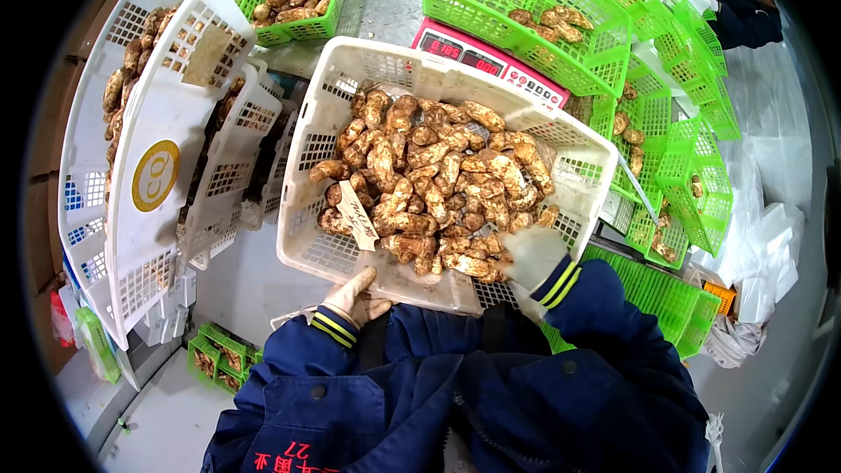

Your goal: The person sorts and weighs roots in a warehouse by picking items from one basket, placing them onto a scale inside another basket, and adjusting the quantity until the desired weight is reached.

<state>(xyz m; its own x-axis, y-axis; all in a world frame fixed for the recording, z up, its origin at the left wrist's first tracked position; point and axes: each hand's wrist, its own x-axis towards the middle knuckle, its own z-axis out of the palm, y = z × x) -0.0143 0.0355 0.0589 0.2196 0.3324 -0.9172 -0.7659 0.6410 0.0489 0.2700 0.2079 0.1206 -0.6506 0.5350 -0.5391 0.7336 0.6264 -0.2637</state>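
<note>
Left hand (353,298): gripping near rim of white basket (302,241), thumb over the edge. Right hand (536,258): blurred, at basket's near right side, against the brown-and-cream mushrooms (429,184); cannot tell whether fingers are closed on one. Heap spreads ahead of both hands. Paper tag (357,217) on heap, just ahead of left hand. Pink scale (492,63) beyond basket, well ahead of right hand, green basket (517,46) atop.

Rough, matt mushrooms (429,153) here, heaped in scuffed white plastic [crate] crate (412,282); papery tag (357,215), shiny green plastic basket (464,4), soft navy cloth jacket (403,403).
</note>
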